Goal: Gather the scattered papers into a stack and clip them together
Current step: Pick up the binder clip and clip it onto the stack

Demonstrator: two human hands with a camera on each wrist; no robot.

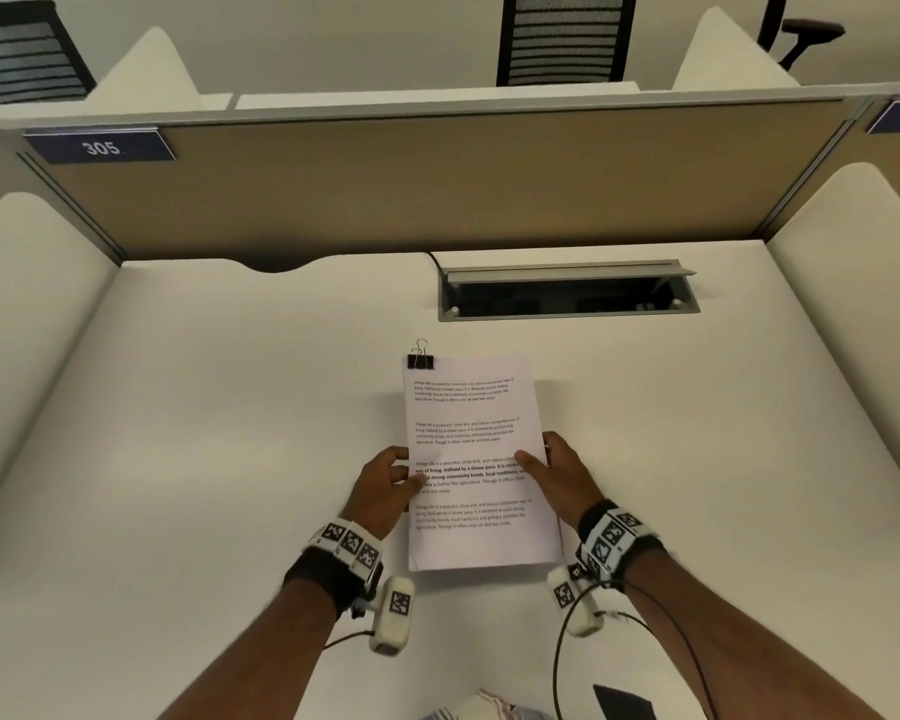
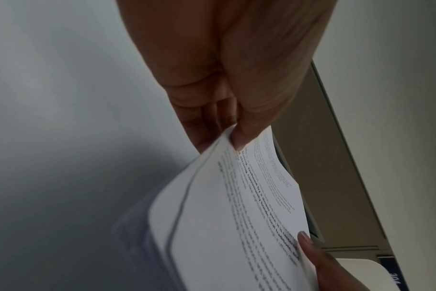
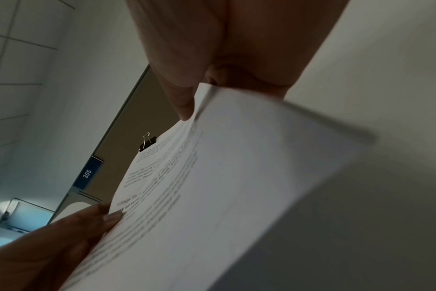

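The stack of papers [image 1: 476,459] sits out in front over the middle of the white desk [image 1: 230,433], printed side up, four blocks of text on the top sheet — and a black binder clip [image 1: 420,360] bites its far left corner, silver handles standing up. In the right wrist view that clip [image 3: 148,142] shows small at the far corner, the near edge of the sheets a grey blur. Whether the stack rests on the desk or hangs just above it, I cannot tell from overhead; the wrist views show the sheets bowed and their near part smeared, the words there unreadable.

Now the hands. The left hand [image 1: 385,480] pinches the left edge about halfway down, thumb on top of the page, the fingers tucked under and out of sight. The left wrist view has that thumb [image 2: 249,122] pressed down on the paper edge. The right hand [image 1: 562,472] mirrors it on the right edge, thumb lying across the print, fingers hidden beneath. So both hands are closed round the stack, one each side.

Beyond the papers, an open cable tray [image 1: 567,293] is let into the desk, and behind it a tan partition [image 1: 437,184] carries a blue plate reading 305 [image 1: 100,147]. At the bottom edge — a dark corner and some cloth, cut off.
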